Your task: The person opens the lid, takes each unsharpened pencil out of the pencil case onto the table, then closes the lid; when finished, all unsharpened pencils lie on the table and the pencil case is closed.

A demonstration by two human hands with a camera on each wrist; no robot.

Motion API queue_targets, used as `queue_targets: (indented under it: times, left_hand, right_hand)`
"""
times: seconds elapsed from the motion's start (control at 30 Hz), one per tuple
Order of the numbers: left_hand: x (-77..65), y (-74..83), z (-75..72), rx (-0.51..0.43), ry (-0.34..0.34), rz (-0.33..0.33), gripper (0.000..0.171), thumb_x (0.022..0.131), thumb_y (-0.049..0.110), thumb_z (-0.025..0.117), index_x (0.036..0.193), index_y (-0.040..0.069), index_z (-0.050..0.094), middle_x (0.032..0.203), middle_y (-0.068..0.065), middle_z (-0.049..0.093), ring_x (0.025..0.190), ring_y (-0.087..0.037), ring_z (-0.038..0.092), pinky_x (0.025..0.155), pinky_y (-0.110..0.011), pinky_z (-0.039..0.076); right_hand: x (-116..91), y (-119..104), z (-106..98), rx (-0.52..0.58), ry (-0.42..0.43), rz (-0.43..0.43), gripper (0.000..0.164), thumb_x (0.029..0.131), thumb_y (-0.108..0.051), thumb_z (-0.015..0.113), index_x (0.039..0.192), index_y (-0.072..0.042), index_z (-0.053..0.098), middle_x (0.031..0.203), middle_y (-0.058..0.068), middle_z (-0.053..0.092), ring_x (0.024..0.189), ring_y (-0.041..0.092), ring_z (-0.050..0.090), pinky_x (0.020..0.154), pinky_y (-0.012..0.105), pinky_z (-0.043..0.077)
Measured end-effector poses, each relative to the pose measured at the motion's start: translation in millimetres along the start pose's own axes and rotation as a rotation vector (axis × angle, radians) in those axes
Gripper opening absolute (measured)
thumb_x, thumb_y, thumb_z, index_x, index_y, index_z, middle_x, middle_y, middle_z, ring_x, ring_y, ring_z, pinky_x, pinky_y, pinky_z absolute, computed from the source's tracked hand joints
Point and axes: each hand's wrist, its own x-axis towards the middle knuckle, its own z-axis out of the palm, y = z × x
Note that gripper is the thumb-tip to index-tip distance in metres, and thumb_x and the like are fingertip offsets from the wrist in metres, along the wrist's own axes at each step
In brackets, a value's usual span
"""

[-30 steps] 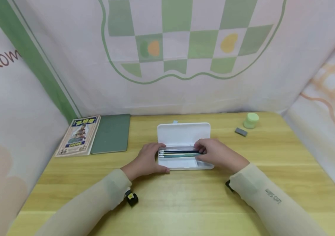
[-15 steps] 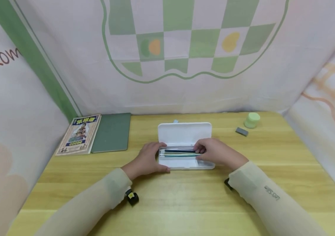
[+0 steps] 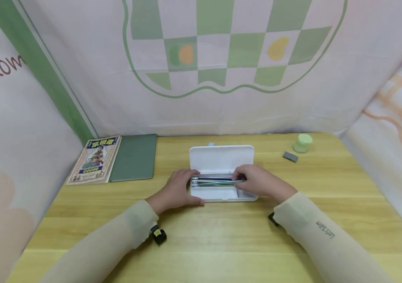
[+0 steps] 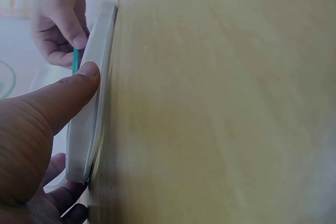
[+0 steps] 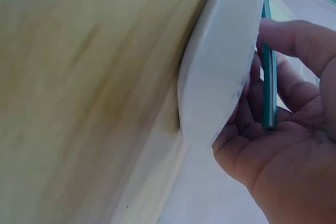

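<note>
A white pencil case (image 3: pixel 219 193) lies on the table, its lid (image 3: pixel 221 158) standing up at the back. My left hand (image 3: pixel 178 189) grips the case's left end, the thumb against the front wall and the other fingers round the end. Inside the case several pencils (image 3: pixel 215 179) lie lengthwise, with their pale ends to the left. With my right hand (image 3: pixel 255 181) I pinch a teal pencil (image 5: pixel 270 87) near its right end, which is raised from the case and slants over the others. The other pencils' right ends are hidden behind my fingers.
A grey eraser-like block (image 3: pixel 290 157) and a light green round container (image 3: pixel 302 143) stand at the back right. An illustrated book (image 3: pixel 96 160) and a dark green board or folder (image 3: pixel 134 158) lie at the left. A small pale blue thing (image 3: pixel 211 144) shows behind the lid.
The teal pencil's right end has been lifted, and it now slants across the others. The pencils sit nearer the back of the case. My left hand stays on the case.
</note>
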Motion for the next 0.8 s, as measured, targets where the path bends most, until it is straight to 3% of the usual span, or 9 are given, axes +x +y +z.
queue_targets:
  times: [0.43, 0.8]
  left_hand:
    - [-0.1, 1.9, -0.8, 0.004, -0.003, -0.004, 0.102, 0.072, 0.058, 0.091, 0.155, 0.02, 0.046, 0.16, -0.008, 0.043, 0.151, -0.034, 0.028, 0.123, -0.054, 0.024]
    - [-0.6, 1.4, 1.0, 0.01, 0.002, -0.005, 0.102, 0.072, 0.058, 0.091, 0.154, 0.019, 0.046, 0.159, -0.008, 0.043, 0.151, -0.034, 0.029, 0.123, -0.053, 0.024]
  right_hand:
    - [-6.7, 2.5, -6.2, 0.083, 0.082, 0.063, 0.009, 0.096, -0.015, 0.071, 0.104, -0.012, 0.068, 0.098, 0.003, 0.066, 0.091, 0.021, 0.058, 0.083, 0.041, 0.051]
    - [-34.6, 24.7, -19.1, 0.175, 0.152, 0.12, 0.015, 0.098, -0.024, 0.069, 0.107, -0.012, 0.069, 0.103, 0.004, 0.067, 0.094, 0.023, 0.058, 0.083, 0.04, 0.05]
